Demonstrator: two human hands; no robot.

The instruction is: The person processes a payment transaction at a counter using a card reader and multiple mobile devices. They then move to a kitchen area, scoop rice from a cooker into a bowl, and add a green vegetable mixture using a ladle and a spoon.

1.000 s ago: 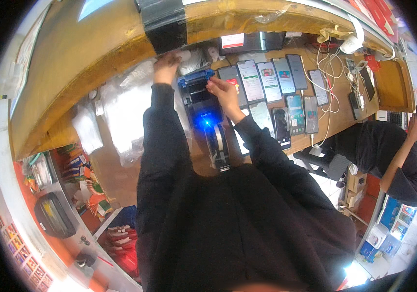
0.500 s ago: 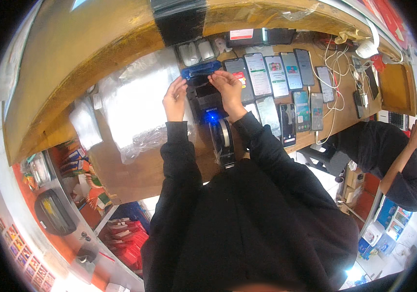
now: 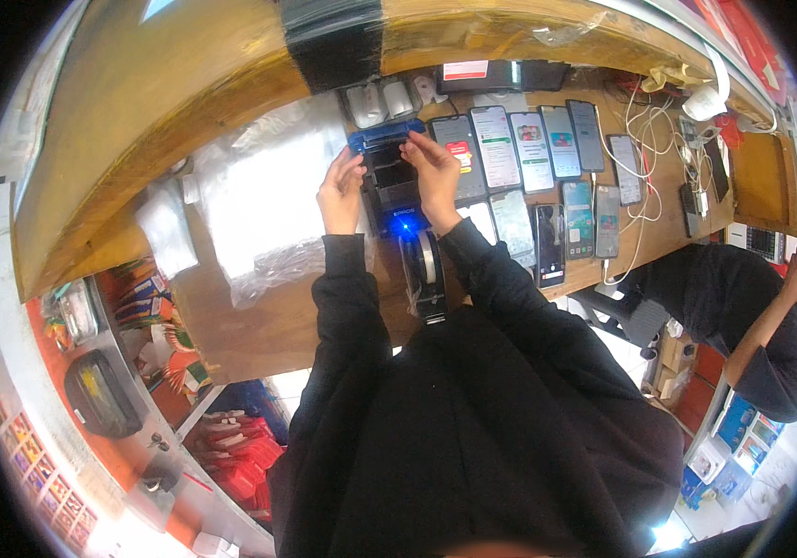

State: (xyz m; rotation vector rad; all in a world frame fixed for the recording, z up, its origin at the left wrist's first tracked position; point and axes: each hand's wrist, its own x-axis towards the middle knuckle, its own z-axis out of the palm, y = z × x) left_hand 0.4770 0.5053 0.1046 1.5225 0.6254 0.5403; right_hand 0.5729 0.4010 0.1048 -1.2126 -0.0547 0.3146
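Head view: a person in black sleeves works a small black printer (image 3: 393, 191) on a wooden counter (image 3: 259, 316).

The left hand (image 3: 341, 191) steadies the printer's side, fingers curled against it. The right hand (image 3: 436, 172) pinches the raised blue lid (image 3: 385, 136). Phones (image 3: 533, 149) lie in rows just right; clear plastic bags (image 3: 264, 200) left.

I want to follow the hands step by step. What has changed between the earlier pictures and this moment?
The left hand came back from the far edge of the counter to the left side of the black device. The right hand stayed at the blue lid. Phones, tape dispenser and plastic bags did not move.
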